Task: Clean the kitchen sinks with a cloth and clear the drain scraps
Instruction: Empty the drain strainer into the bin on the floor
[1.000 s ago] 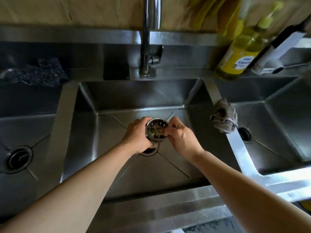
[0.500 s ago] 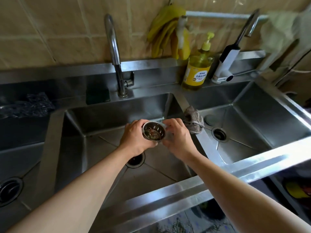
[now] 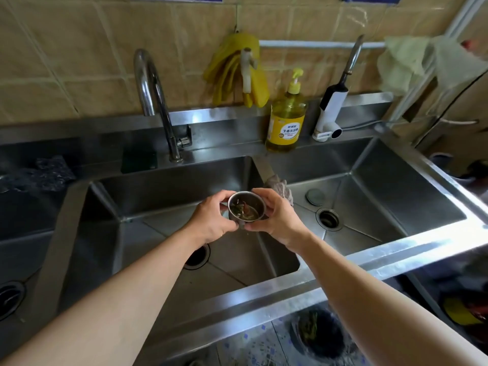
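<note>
Fingers of the left hand and right hand curl around the drain strainer, scraps still inside, above the middle sink, its drain open at seven o'clock; emptying and wiping with the cloth at one o'clock seemingly remain.

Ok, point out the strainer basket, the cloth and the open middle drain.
strainer basket [image 3: 247, 207], head view, scrap-filled inside.
cloth [image 3: 280, 186], head view, bunched top on divider.
middle drain [image 3: 198, 257], head view, dark opening.

Kitchen: steel sinks, tiled wall, dish soap.
</note>
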The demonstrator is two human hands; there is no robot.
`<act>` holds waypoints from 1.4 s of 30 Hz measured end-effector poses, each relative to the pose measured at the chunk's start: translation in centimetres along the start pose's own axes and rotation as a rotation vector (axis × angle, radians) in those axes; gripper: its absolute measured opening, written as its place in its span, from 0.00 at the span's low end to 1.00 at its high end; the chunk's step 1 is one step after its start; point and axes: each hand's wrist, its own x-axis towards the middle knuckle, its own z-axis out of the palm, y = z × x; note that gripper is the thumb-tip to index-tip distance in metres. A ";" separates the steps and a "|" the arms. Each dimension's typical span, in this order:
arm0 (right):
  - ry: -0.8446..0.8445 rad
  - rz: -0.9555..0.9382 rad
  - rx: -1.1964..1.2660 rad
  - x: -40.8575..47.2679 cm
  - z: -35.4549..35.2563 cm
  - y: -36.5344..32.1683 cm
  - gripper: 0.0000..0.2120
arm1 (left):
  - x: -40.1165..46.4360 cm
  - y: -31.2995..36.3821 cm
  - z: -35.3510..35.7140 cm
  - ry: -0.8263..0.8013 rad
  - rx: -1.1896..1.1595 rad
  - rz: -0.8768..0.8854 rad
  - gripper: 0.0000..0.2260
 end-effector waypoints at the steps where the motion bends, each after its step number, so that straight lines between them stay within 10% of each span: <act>1: -0.005 0.003 0.010 -0.2 -0.4 -0.1 0.37 | 0.0 0.4 0.2 -0.003 0.009 0.011 0.29; 20: 0.387 0.096 -0.060 -3.0 -2.9 1.4 0.34 | 3.3 2.0 3.0 -0.276 0.063 0.058 0.35; 42: 0.890 0.291 -0.013 -21.7 -14.7 12.2 0.32 | -4.5 11.8 23.4 -0.625 0.025 0.270 0.24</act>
